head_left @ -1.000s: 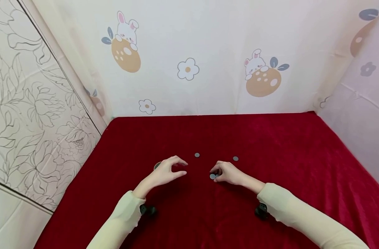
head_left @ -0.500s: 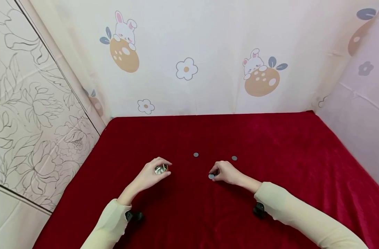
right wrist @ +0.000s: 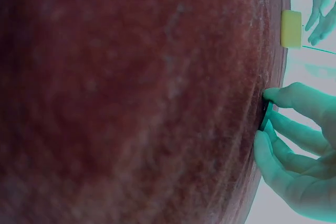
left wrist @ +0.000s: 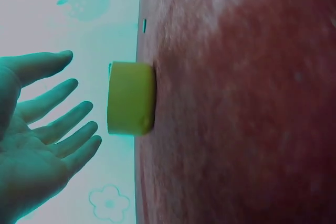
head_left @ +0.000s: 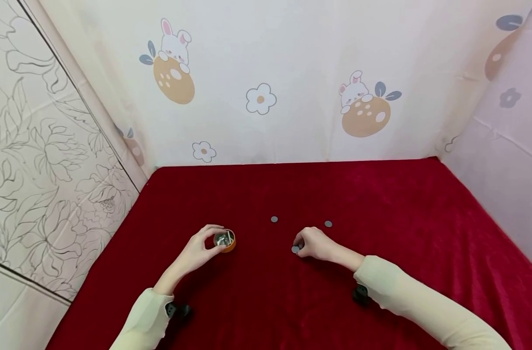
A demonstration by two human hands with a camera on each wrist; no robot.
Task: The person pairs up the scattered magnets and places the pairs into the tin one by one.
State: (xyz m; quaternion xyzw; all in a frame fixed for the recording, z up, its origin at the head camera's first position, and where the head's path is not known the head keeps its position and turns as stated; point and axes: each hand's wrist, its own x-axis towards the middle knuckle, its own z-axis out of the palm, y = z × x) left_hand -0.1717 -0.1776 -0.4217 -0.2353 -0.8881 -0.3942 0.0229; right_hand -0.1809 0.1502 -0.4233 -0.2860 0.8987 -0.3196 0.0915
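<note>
A small round orange tin (head_left: pixel 231 246) stands on the red cloth left of centre, something shiny and a pale strip showing inside it. My left hand (head_left: pixel 197 250) hovers at the tin's left side, thumb and fingers spread; in the left wrist view the straight fingers (left wrist: pixel 65 100) are apart from the tin's plain wall (left wrist: pixel 131 98). To the right, my right hand (head_left: pixel 316 244) is low over the cloth, thumb and fingertips pinching a grey coin (head_left: pixel 295 250). The right wrist view shows the coin edge-on (right wrist: pixel 267 115) between the fingertips, the palm side partly hidden.
Two more grey coins lie flat farther back, one (head_left: pixel 274 219) near the middle and one (head_left: pixel 328 223) behind my right hand. A red velvet cloth (head_left: pixel 266 301) covers the table. Patterned curtains (head_left: pixel 300 116) enclose the back and sides.
My left hand has drawn back to the left, uncovering the orange tin it had overlapped. My right hand stays at the same spot with its fingers at the coin.
</note>
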